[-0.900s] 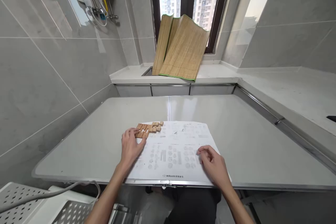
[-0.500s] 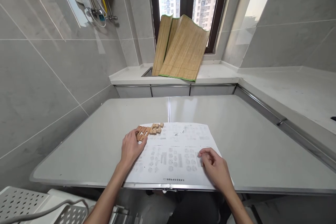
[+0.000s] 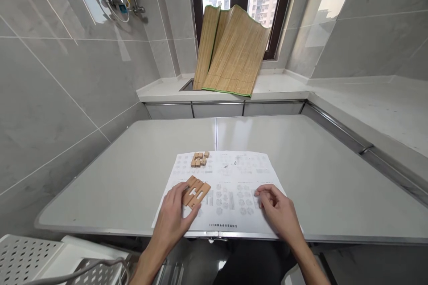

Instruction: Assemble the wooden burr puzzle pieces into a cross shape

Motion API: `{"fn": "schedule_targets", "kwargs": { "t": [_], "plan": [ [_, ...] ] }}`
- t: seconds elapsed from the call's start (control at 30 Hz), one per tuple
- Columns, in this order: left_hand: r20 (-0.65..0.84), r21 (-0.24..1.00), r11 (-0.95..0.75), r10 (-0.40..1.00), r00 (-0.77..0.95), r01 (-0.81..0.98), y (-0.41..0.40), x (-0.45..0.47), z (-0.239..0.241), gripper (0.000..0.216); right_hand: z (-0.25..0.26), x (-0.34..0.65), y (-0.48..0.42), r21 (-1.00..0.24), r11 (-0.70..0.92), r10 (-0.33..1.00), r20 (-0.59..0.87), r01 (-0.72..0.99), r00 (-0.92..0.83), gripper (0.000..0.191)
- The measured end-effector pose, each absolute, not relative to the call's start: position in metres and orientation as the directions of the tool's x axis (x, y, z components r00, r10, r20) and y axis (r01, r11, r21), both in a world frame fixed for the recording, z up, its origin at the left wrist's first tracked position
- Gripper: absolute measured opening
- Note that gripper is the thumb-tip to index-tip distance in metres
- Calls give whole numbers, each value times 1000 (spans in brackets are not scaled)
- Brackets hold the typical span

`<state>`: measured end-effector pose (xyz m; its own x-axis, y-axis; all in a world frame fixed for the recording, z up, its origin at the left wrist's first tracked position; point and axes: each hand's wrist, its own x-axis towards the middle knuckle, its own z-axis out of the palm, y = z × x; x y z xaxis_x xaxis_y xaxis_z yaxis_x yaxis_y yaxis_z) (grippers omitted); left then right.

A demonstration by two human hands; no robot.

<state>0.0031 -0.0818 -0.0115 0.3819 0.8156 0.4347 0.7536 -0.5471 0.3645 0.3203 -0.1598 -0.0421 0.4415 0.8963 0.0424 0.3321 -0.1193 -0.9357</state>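
Observation:
My left hand (image 3: 172, 209) holds several flat wooden puzzle slats (image 3: 196, 192) lying side by side, its thumb and fingers at opposite edges. Cut-outs show in the slats, and a dark mark is on one of them. Beneath them lies a white printed sheet (image 3: 225, 220) with rows of grey figures. Farther back on the sheet sits a loose group of small notched wooden pieces (image 3: 198, 160). My right hand (image 3: 277, 207) rests at the sheet's right side, its fingers loosely curled together, and I see nothing between them.
The sheet lies at the near edge of a light folding table (image 3: 331, 178). Behind it, a bamboo mat (image 3: 237, 53) leans on the white ledge (image 3: 281, 82) by the window. At lower left stands a white perforated rack (image 3: 30, 256) with a grey cable (image 3: 83, 271).
My left hand has drawn the wooden slats toward me and to the right, away from the small notched pieces. My right hand stays nearly in place. The view has tipped slightly downward.

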Motion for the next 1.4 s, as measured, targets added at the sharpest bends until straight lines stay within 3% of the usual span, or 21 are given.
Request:
{"fn": "schedule_targets", "kwargs": {
  "t": [0.13, 0.23, 0.4, 0.53, 0.63, 0.77, 0.83, 0.9, 0.97, 1.07, 1.2, 1.3, 1.4],
  "plan": [
    [375, 447, -564, 823, 428, 694, -86, 37, -11, 57, -40, 320, -159, -926, -126, 894, 50, 357, 444, 22],
    [345, 504, -531, 847, 404, 681, -81, 52, -11, 44, -38, 320, -158, -919, -130, 896, 52, 373, 441, 21],
    [401, 452, -431, 880, 254, 781, -63, 46, -13, 30, -36, 319, -156, -881, -136, 905, 76, 453, 419, 21],
    [390, 403, -421, 882, 263, 813, -56, 39, -15, 32, -32, 301, -153, -776, -84, 917, 186, 625, 353, 20],
    [369, 421, -425, 887, 277, 801, -57, 38, -15, 34, -29, 271, -150, -700, 88, 917, 335, 709, 217, 27],
    [346, 559, -409, 906, 246, 721, -63, 33, -7, 37, -33, 230, -144, -599, 168, 893, 429, 783, 137, 67],
    [291, 683, -351, 935, 202, 640, -68, 30, -2, 40, -36, 219, -140, -583, 164, 881, 449, 795, 147, 72],
    [175, 827, -262, 961, 214, 497, -74, 26, 3, 44, -38, 214, -137, -596, 170, 873, 460, 785, 160, 65],
    [40, 944, -137, 951, 308, 300, -80, 23, 5, 47, -38, 215, -137, -640, 163, 873, 448, 751, 193, 56],
    [-84, 995, 53, 889, 451, 82, -86, 20, 3, 50, -34, 222, -143, -780, 103, 885, 355, 618, 300, 52],
    [-108, 993, 114, 880, 463, 15, -91, 16, -1, 47, -26, 231, -152, -969, 106, 924, 178, 221, 339, 58],
    [-107, 993, 121, 870, 482, 1, -91, 13, 0, 46, -20, 228, -152, -984, 179, 954, 172, -4, 245, 63],
    [-103, 993, 118, 848, 519, 5, -90, 12, 2, 46, -18, 222, -149, -974, 209, 969, 193, -91, 155, 67]
  ]
}}
